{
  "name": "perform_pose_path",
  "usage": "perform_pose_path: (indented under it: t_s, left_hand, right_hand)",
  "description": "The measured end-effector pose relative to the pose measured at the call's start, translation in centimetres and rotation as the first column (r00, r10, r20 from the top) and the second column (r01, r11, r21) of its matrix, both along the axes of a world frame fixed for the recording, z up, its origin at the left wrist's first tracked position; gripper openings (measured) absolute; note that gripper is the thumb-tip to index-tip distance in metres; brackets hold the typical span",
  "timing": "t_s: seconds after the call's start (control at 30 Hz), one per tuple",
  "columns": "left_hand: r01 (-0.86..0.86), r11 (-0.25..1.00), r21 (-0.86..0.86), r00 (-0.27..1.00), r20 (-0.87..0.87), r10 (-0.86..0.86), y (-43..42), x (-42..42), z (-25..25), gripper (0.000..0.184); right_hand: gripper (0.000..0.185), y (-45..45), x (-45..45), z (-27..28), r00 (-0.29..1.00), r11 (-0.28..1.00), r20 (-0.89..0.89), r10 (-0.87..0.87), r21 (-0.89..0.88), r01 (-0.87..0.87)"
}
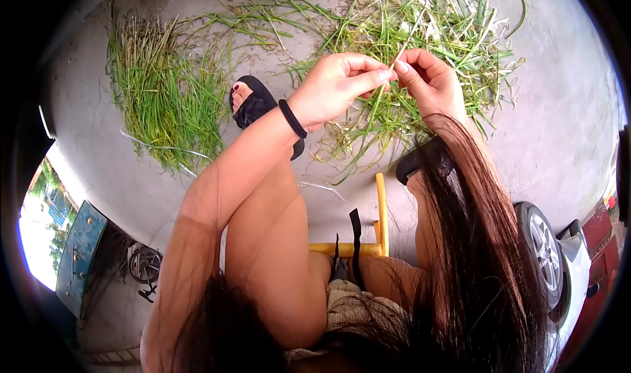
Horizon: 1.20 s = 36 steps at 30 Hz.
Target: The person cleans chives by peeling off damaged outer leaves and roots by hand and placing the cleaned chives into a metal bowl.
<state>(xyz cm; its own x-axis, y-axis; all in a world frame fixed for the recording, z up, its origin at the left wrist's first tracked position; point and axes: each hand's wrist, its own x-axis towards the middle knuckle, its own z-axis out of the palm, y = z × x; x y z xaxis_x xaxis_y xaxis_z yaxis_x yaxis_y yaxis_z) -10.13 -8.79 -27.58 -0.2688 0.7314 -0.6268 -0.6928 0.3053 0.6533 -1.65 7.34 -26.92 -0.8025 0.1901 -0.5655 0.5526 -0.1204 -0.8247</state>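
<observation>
My left hand [345,84], with a black band on its wrist, is closed in a pinch, thumb against forefinger. Facing it, fingertips nearly touching, my right hand [430,80] pinches too. Between them is a thin green stalk [399,52], chive-like, its pale end pointing up. Directly below the hands spreads a loose, tangled heap of green and yellowed stalks [453,28]. A neater pile of long green stalks [154,90] lies on the floor to the left, with brownish ends at the top.
Black sandals [253,103] are on my feet, beside the heap. A yellow stool frame [382,209] stands between my legs. White string [141,141] lies across the left pile. A car wheel [542,255] is at right, a blue-green panel [82,248] at left.
</observation>
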Motion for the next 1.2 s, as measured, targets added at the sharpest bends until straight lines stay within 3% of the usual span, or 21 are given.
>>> perform_pose_path:
  t_s: [0.13,0.17,0.27,0.33,0.43,0.57,0.67,0.87,1.07,1.2]
  left_hand:
    - [-0.075,0.996,0.045,0.993,0.093,0.070,-0.1,0.0,0.0,0.024]
    - [-0.085,0.995,0.048,0.992,0.101,0.080,-0.1,0.0,0.0,0.023]
    - [-0.029,0.999,0.012,0.998,0.048,0.029,-0.1,-0.2,0.3,0.022]
    - [-0.008,1.000,-0.008,1.000,-0.020,0.007,-0.2,0.0,0.2,0.021]
    - [0.021,0.999,-0.036,0.994,-0.105,-0.024,0.0,-0.1,0.5,0.019]
    - [0.041,0.998,-0.057,0.982,-0.185,-0.050,-0.2,-0.1,0.6,0.018]
    - [0.063,0.997,-0.047,0.981,-0.178,-0.071,-0.2,-0.2,1.0,0.017]
    - [0.045,0.998,0.033,0.989,-0.142,-0.040,-0.2,-0.3,1.1,0.016]
    - [0.067,0.998,0.000,0.975,-0.212,-0.065,0.1,-0.3,1.4,0.014]
    - [0.107,0.994,-0.037,0.919,-0.378,-0.113,0.2,-0.4,1.9,0.012]
  right_hand:
    - [0.015,0.4,-0.2,0.4,0.998,0.997,0.047,-0.028,0.077,0.025]
    - [0.012,0.8,-0.2,0.2,1.000,0.976,0.025,-0.008,0.217,0.002]
    - [0.011,1.9,-0.9,1.4,0.941,0.759,-0.213,0.262,0.648,-0.065]
    - [0.015,2.5,-1.7,2.3,0.773,0.570,-0.324,0.546,0.820,-0.059]
    - [0.019,2.8,-1.9,1.9,0.692,0.505,-0.283,0.664,0.852,-0.135]
    - [0.014,2.7,-1.8,1.5,0.683,0.474,-0.263,0.681,0.869,-0.139]
    - [0.012,2.5,-1.8,2.1,0.695,0.497,-0.241,0.678,0.846,-0.192]
    - [0.009,2.8,-1.1,2.4,0.809,0.763,-0.237,0.538,0.545,-0.348]
    - [0.014,2.8,-0.6,2.4,0.923,0.916,-0.105,0.370,0.211,-0.342]
    - [0.017,2.6,-0.2,1.8,0.974,0.963,-0.040,0.223,-0.143,-0.227]
